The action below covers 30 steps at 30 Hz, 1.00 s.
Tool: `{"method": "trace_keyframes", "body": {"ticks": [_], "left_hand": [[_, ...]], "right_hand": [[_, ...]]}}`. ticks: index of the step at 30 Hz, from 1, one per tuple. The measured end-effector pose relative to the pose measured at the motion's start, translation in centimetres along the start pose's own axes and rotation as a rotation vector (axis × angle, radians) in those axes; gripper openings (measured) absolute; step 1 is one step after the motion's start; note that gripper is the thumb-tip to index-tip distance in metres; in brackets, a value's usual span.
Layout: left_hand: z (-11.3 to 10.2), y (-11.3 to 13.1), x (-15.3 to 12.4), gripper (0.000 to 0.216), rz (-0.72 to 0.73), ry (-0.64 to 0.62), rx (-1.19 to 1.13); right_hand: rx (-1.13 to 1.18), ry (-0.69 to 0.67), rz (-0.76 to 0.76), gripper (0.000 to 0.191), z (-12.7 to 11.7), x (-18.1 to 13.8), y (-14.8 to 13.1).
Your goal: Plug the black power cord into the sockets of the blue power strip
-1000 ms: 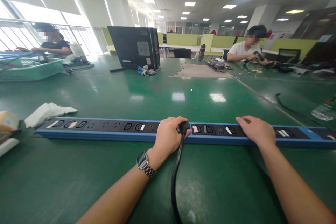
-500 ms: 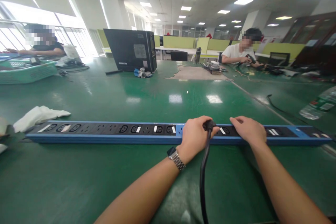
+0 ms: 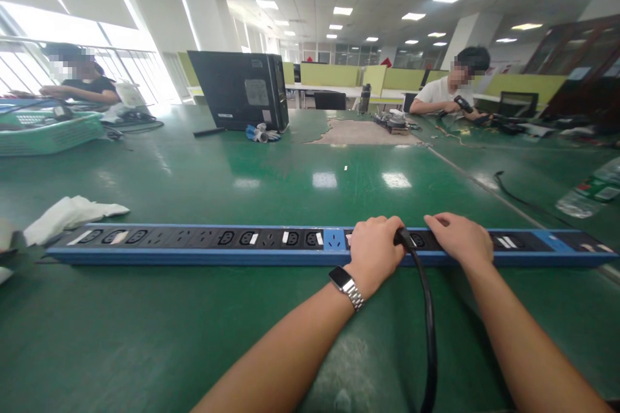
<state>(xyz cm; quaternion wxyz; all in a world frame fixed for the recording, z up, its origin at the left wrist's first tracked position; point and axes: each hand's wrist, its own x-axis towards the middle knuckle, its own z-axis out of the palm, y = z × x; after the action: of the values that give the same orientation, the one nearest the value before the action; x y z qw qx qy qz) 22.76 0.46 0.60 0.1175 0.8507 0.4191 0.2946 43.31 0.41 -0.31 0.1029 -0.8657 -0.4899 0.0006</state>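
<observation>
A long blue power strip [image 3: 203, 246] with black sockets lies across the green table in front of me. My left hand [image 3: 374, 253], with a metal watch on the wrist, is closed on a black plug [image 3: 403, 237] at a socket right of the strip's middle. The plug's thick black cable [image 3: 428, 329] curves down toward me. My right hand [image 3: 460, 239] lies flat on the strip just right of the plug, fingers stretched out and pressing on it.
A white cloth [image 3: 72, 213] lies by the strip's left end. A black computer case [image 3: 239, 90] stands farther back, a green basket [image 3: 46, 132] at far left, a plastic bottle [image 3: 588, 193] at right. Two seated people work at the table's far sides.
My left hand has carried the plug rightward along the strip, from near its middle to a socket next to my right hand. My right hand stays on the strip.
</observation>
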Motion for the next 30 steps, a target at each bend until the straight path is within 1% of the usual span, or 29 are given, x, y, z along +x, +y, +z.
{"method": "trace_keyframes", "body": {"ticks": [2,5,7,9,12,13,15,17,19,20,22,24,25,27,30], "left_hand": [[0.3,-0.1,-0.2,0.018,-0.008,0.019,-0.009],[0.8,-0.5,-0.7,0.023,-0.032,0.056,-0.070],[1.1,-0.6,-1.0,0.027,-0.010,0.079,-0.120],[1.1,-0.4,-1.0,0.027,0.015,0.131,-0.179],[0.0,0.6,-0.1,0.028,-0.040,0.320,-0.312],[-0.7,0.9,0.4,0.030,-0.054,0.386,-0.354],[-2.7,0.9,1.1,0.032,-0.024,0.477,-0.397],[-5.1,-0.6,0.8,0.032,0.020,0.524,-0.374],[-7.5,-3.6,-0.9,0.032,-0.020,0.560,-0.302],[-8.7,-5.5,-2.2,0.033,-0.076,0.570,-0.255],[-10.9,-9.5,-5.4,0.034,-0.234,0.567,-0.162],[-12.7,-12.9,-8.4,0.037,-0.382,0.493,-0.067],[-13.4,-14.2,-9.6,0.039,-0.418,0.439,-0.032],[-14.1,-15.7,-11.1,0.042,-0.409,0.344,0.002],[-14.0,-16.0,-11.4,0.042,-0.305,0.279,-0.002]], "right_hand": [[0.000,-0.001,0.002,0.060,0.0,0.0,0.0],[0.005,0.012,0.010,0.059,-0.1,0.0,0.0],[0.014,0.024,0.016,0.059,0.0,0.0,0.1],[0.019,0.024,0.019,0.059,0.0,0.0,0.2],[0.015,0.023,0.012,0.059,0.1,0.1,0.2],[0.012,0.024,0.009,0.058,0.1,0.1,0.3],[0.013,0.025,0.010,0.058,0.0,0.1,0.3],[0.021,0.023,0.019,0.058,0.0,0.0,0.3],[0.030,0.020,0.029,0.059,-0.1,-0.1,0.2],[0.032,0.017,0.029,0.059,-0.2,-0.1,0.2],[0.030,0.011,0.020,0.059,-0.2,-0.1,0.1],[0.027,0.015,0.009,0.059,-0.2,-0.1,0.1],[0.026,0.018,0.005,0.059,-0.1,0.0,0.2],[0.025,0.027,0.002,0.060,0.0,0.0,0.3],[0.024,0.039,-0.007,0.061,0.3,0.2,0.6]]}}
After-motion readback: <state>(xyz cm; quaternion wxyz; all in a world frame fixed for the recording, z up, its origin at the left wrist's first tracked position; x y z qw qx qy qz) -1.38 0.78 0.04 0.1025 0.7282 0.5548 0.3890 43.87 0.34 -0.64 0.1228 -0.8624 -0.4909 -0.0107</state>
